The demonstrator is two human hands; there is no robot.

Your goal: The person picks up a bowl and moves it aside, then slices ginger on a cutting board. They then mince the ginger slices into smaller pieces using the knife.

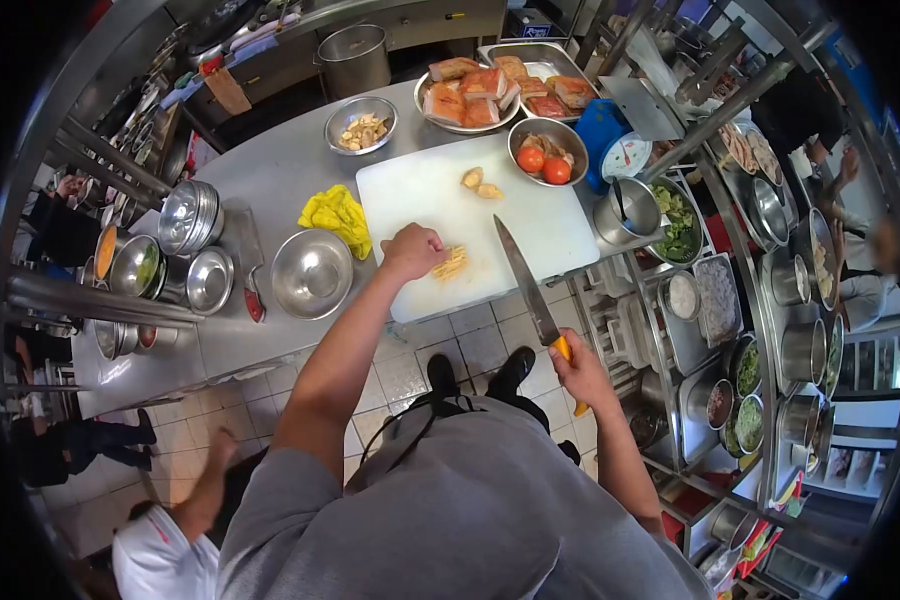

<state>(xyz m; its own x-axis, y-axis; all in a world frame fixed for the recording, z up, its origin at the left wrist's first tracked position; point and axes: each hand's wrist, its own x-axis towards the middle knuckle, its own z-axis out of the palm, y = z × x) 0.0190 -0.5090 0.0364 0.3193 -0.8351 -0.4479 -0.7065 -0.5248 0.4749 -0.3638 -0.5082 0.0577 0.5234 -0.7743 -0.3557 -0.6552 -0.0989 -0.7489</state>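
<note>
My right hand (582, 370) is wrapped round the yellow handle of a long knife (525, 275), whose blade points away over the white cutting board (410, 190). Beside a small pile of thin yellowish strips (451, 263) on the board is my left hand (413, 251), its fingers curled; what they hold, if anything, is hidden. Two pale peeled pieces (481, 183) lie near the board's far edge. Left of the board are a yellow cloth (336, 216) and an empty metal bowl (312, 274).
Behind the board stand a bowl of pale pieces (361, 126), a bowl of meat slabs (468, 97) and a bowl with tomatoes (548, 152). A red-handled cleaver (251, 262) lies at left. One person in white (162, 553) is at lower left; others work on both sides.
</note>
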